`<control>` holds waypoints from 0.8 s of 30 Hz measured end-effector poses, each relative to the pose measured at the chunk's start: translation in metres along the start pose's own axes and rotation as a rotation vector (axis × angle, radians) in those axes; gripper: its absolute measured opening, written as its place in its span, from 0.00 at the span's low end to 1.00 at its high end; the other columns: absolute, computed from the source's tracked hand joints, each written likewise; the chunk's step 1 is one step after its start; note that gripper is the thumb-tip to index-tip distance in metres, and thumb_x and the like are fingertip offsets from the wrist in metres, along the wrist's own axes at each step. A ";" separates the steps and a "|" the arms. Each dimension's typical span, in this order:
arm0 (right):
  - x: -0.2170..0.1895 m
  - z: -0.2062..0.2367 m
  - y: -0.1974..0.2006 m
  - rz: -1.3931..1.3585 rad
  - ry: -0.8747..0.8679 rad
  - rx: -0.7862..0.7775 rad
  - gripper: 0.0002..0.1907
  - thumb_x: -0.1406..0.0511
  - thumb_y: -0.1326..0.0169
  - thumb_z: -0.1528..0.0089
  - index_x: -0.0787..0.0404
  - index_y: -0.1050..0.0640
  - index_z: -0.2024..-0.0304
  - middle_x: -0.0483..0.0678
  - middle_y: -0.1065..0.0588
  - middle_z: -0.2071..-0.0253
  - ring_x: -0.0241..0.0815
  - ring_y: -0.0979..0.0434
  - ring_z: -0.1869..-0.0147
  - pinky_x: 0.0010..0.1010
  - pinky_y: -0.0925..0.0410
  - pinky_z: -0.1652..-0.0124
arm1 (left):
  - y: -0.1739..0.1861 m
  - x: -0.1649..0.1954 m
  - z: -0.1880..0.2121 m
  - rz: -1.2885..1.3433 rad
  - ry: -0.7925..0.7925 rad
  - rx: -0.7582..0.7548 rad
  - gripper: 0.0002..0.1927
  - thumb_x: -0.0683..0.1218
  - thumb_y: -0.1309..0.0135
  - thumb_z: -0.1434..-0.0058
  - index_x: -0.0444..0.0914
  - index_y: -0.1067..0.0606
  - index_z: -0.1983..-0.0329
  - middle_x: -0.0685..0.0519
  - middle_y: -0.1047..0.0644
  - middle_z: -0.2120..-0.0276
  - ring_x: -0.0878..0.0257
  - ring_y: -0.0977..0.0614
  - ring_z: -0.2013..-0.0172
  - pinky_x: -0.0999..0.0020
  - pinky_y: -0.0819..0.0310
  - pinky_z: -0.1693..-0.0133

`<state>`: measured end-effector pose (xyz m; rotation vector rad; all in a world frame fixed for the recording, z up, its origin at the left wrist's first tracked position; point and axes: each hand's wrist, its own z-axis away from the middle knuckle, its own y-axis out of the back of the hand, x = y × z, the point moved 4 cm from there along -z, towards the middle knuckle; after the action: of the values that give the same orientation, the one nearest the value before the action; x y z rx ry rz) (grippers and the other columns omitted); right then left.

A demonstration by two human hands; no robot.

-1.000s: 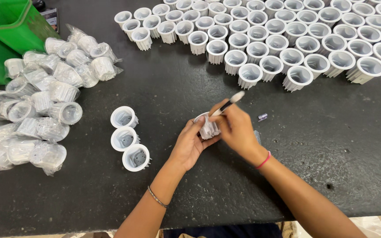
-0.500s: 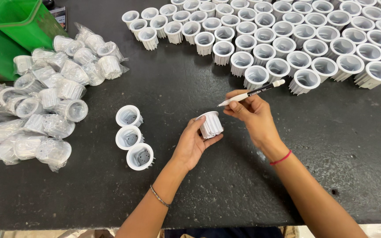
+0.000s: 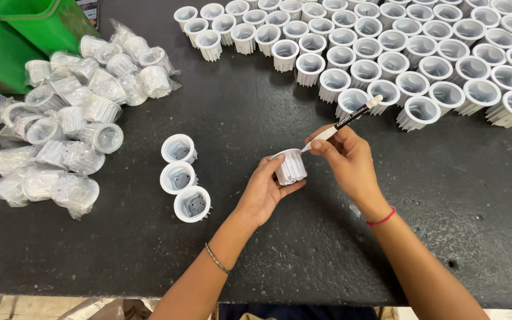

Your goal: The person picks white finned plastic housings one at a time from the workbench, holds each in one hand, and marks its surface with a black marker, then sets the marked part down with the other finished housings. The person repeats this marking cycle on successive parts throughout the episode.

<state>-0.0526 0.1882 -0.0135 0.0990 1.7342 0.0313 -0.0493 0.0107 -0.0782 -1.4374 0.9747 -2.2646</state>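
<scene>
While both hands work near its front middle, the black table [image 3: 256, 112] carries everything observed. Rows of white finned housings [image 3: 386, 47] stand mouth-up along the far right. A heap of plastic-wrapped housings [image 3: 72, 124] lies at the left, beside a green bin [image 3: 37, 24]. Three unwrapped housings [image 3: 184, 178] sit in a short line just left of the hands. Left hand [image 3: 265, 189] has its fingers curled closed around one finned housing [image 3: 290, 167], raised off the table and tilted. Right hand [image 3: 348, 160] pinches a marker pen [image 3: 342, 122], white-capped, its lower tip at the held housing's rim.
</scene>
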 end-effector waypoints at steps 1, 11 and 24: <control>-0.004 0.003 -0.001 0.092 0.011 0.012 0.07 0.69 0.42 0.33 0.68 0.20 0.54 0.49 0.19 0.57 0.35 0.23 0.54 0.27 0.30 0.55 | 0.001 0.000 0.000 0.005 -0.005 -0.010 0.18 0.52 0.54 0.30 0.35 0.35 0.44 0.45 0.26 0.48 0.55 0.21 0.49 0.50 0.22 0.43; -0.038 0.013 -0.016 0.406 0.238 0.044 0.09 0.68 0.41 0.35 0.65 0.23 0.54 0.47 0.20 0.63 0.35 0.16 0.58 0.27 0.27 0.61 | 0.005 0.000 0.000 0.011 -0.020 -0.036 0.17 0.52 0.53 0.30 0.36 0.34 0.46 0.45 0.25 0.50 0.56 0.20 0.50 0.50 0.21 0.45; -0.021 0.006 -0.014 0.076 0.039 -0.055 0.08 0.69 0.45 0.34 0.65 0.22 0.52 0.43 0.20 0.61 0.29 0.21 0.58 0.24 0.25 0.55 | 0.008 0.001 0.000 -0.007 -0.010 -0.030 0.18 0.52 0.55 0.29 0.35 0.35 0.44 0.44 0.26 0.49 0.57 0.21 0.49 0.50 0.21 0.44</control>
<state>-0.0444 0.1727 0.0049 0.1248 1.7665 0.1378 -0.0506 0.0039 -0.0826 -1.4650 1.0063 -2.2545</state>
